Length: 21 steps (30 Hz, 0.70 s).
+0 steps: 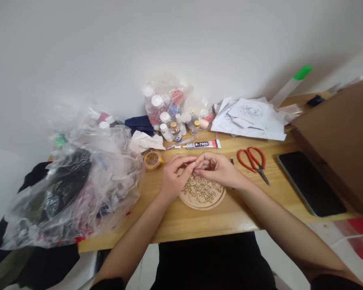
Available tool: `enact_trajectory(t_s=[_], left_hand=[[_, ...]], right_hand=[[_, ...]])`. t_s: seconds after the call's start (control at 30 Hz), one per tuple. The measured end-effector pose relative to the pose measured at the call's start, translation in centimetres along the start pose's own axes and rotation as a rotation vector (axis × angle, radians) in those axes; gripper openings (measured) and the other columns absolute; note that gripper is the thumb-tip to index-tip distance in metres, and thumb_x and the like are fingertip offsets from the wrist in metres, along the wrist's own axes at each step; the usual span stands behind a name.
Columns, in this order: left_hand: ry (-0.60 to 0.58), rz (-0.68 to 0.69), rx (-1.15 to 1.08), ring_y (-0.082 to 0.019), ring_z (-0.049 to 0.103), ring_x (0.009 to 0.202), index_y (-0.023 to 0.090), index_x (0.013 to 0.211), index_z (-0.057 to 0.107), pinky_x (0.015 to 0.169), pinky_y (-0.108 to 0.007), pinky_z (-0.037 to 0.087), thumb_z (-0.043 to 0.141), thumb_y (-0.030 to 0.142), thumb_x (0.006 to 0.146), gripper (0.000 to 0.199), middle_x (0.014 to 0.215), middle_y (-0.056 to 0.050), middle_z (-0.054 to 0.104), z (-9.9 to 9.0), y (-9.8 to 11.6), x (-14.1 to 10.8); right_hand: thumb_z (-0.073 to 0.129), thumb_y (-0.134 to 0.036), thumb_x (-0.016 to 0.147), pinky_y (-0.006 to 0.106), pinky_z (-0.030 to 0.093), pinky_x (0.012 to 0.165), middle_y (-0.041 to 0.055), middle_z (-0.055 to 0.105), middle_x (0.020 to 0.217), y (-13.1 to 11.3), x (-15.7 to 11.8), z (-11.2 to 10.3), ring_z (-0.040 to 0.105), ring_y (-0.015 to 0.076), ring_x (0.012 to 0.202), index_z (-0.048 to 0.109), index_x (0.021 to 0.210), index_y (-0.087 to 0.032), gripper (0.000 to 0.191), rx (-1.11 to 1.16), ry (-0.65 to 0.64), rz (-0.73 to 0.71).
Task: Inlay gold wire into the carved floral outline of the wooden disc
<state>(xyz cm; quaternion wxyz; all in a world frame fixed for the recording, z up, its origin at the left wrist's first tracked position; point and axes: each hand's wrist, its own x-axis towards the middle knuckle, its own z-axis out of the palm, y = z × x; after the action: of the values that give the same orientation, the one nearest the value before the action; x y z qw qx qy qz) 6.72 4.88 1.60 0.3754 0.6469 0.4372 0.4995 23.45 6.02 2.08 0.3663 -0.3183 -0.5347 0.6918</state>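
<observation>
My left hand point(178, 174) and my right hand point(214, 168) meet over the far part of a round wooden board point(202, 204), which carries raised gold wire scrollwork point(203, 192). Thumb and fingertips of each hand are pinched together, almost touching the other hand's. Whatever lies between them is too small or hidden to make out. Beyond the hands lies a B-7000 glue tube point(203, 144) with its nozzle toward the left. A spool of gold wire point(153, 159) rests just left of my left hand. Red-handled pliers point(254, 163) lie right of my right hand.
A large plastic bag of materials point(109, 181) covers the table's left side. Small bottles point(176, 131) and bagged jars point(165, 104) stand at the back, beside paper drawings point(249, 117). A phone point(310, 183) and a cardboard box point(339, 137) occupy the right.
</observation>
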Motion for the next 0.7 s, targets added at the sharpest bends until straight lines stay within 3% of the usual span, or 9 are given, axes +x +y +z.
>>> enact_trajectory(t_s=[0.27,0.43,0.57,0.63,0.7], left_hand=[[0.039,-0.057,-0.052,-0.015,0.068,0.083,0.019,0.098,0.07,0.073,-0.025,0.056,0.062,0.022,0.081,0.018,0.093,-0.005,0.071,-0.2,-0.7,-0.2],[0.022,-0.086,-0.058,-0.016,0.07,0.076,0.016,0.097,0.069,0.068,-0.026,0.058,0.063,0.021,0.08,0.019,0.087,-0.006,0.074,0.1,0.0,0.3],[-0.026,0.013,-0.004,-0.017,0.071,0.079,0.02,0.093,0.072,0.073,-0.029,0.059,0.068,0.018,0.078,0.016,0.091,-0.004,0.075,-1.3,4.6,3.0],[-0.07,0.137,0.134,-0.017,0.07,0.084,0.023,0.097,0.072,0.077,-0.03,0.059,0.067,0.019,0.081,0.017,0.095,-0.003,0.074,-2.3,8.0,4.4],[-0.022,0.263,0.217,-0.015,0.069,0.079,0.025,0.102,0.07,0.073,-0.028,0.059,0.067,0.02,0.083,0.019,0.096,-0.002,0.073,-3.1,11.0,5.3]], right_hand=[[0.067,-0.018,0.077,0.023,0.053,0.064,-0.0024,0.067,0.07,0.8,0.3,0.4,0.065,0.0097,0.066,0.054,0.106,-0.019,0.032,-0.041,0.025,-0.112],[0.063,-0.026,0.079,0.024,0.049,0.057,0.0013,0.067,0.071,-0.9,0.2,0.1,0.061,0.0103,0.061,0.065,0.097,-0.016,0.021,-0.262,0.138,-0.16],[0.057,-0.018,0.084,0.022,0.048,0.06,0.003,0.07,0.078,-6.5,0.1,0.4,0.062,0.0104,0.067,0.07,0.091,-0.017,0.015,-0.783,0.256,-0.417],[0.057,-0.013,0.084,0.022,0.048,0.062,0.0021,0.068,0.077,-9.9,0.0,1.1,0.061,0.0096,0.068,0.069,0.088,-0.017,0.014,-0.997,0.297,-0.636],[0.056,-0.012,0.085,0.021,0.047,0.059,0.0017,0.067,0.077,-12.6,-0.2,2.1,0.06,0.0093,0.068,0.068,0.088,-0.017,0.013,-1.12,0.376,-0.794]])
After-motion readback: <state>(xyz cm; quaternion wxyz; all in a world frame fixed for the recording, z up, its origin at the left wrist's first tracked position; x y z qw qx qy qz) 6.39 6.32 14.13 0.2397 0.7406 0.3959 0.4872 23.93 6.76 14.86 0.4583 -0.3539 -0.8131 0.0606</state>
